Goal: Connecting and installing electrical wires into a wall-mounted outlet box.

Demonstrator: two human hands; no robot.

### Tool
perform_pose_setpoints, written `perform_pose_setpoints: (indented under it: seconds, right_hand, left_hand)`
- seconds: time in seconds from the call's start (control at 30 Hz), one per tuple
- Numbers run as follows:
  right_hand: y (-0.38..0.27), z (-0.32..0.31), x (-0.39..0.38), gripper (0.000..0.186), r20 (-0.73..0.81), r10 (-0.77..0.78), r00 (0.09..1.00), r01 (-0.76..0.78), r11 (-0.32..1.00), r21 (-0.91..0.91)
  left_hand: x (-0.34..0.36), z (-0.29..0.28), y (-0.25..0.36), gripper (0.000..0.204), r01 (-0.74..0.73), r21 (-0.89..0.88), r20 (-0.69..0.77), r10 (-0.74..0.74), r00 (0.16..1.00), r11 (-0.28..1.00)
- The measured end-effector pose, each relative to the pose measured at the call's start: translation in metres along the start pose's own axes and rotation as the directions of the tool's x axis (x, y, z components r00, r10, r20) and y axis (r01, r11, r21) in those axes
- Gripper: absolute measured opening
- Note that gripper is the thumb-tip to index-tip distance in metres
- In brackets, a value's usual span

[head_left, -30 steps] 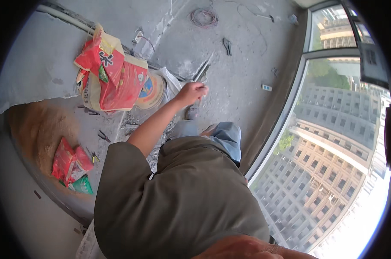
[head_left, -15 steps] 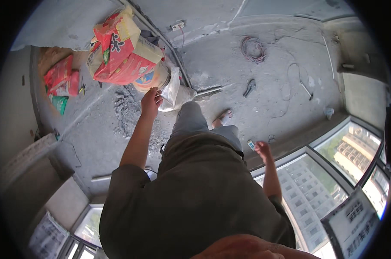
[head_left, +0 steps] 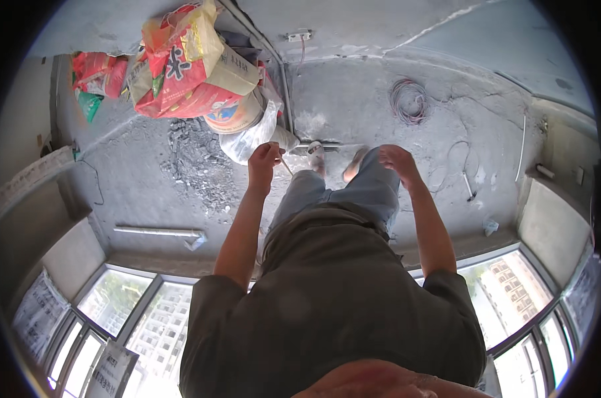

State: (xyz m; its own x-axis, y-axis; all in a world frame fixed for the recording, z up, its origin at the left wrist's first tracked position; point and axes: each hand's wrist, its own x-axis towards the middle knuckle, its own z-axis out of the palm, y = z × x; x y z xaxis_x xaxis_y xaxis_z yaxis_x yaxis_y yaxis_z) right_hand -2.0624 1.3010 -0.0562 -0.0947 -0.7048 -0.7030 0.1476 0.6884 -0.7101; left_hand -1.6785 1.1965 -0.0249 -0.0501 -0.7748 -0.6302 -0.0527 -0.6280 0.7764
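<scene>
Well to the left of the fingers of my left hand (head_left: 263, 166), and farther ahead, I see red bags (head_left: 100, 71) with a green bag (head_left: 89, 105) just below them. A pale pipe (head_left: 158, 231) lies on the floor, left of those fingers and nearer my body. Ahead and to the left of them is a big red-and-cream sack (head_left: 181, 83), leaning over a bucket (head_left: 233, 118); grey rubble (head_left: 197, 166) spreads on the floor directly left of my fingers. A white plastic bag (head_left: 237, 144) sits just beyond them, partly behind my hand.

My left thumb and fingers are pinched together on a thin pale stick (head_left: 286, 165), which slants down from the fingertips to the right, its lower end near my left knee. Right of the stick, beyond my knees, is my foot (head_left: 316, 159).

My right hand (head_left: 398, 163) is over the right leg of my jeans (head_left: 378, 189), its fingers loosely bent; I cannot tell whether it touches the cloth or has anything in it. A coil of cable (head_left: 408, 101) lies ahead of those fingers. To their right and nearer me is a hammer-like tool (head_left: 469, 186); farther right, a thin pale rod (head_left: 520, 147) lies well apart from them.
</scene>
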Motion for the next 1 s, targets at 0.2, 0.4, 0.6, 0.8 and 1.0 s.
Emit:
perform_pose_setpoints:
  seconds: [0.2,0.4,0.6,0.8,1.0]
  right_hand:
    - [-0.05,0.041,0.119,0.031,0.254,0.063,0.965,-0.026,0.989,-0.146]
    - [-0.027,0.043,0.345,0.029,0.416,0.077,0.906,0.174,0.828,-0.533]
    - [-0.034,0.098,0.492,0.048,0.484,-0.09,0.871,0.145,0.986,-0.077]
    - [-0.012,0.091,0.516,0.045,0.538,-0.14,0.831,0.241,0.963,-0.121]
    - [-0.017,0.099,0.5,0.047,0.54,-0.279,0.794,0.472,0.843,-0.259]
  left_hand:
    - [0.043,0.037,0.006,0.025,0.067,-0.109,-0.144,-0.082,0.986,0.992]
    - [0.196,0.075,-0.044,0.023,0.007,0.178,-0.319,0.05,0.946,0.984]
    - [0.41,0.092,-0.087,0.037,-0.353,0.563,-0.282,0.576,0.767,0.747]
    - [0.498,0.134,-0.052,0.038,-0.432,0.763,-0.229,0.825,0.516,0.482]
    - [0.532,0.108,-0.058,0.033,-0.442,0.884,-0.081,0.981,0.179,0.154]
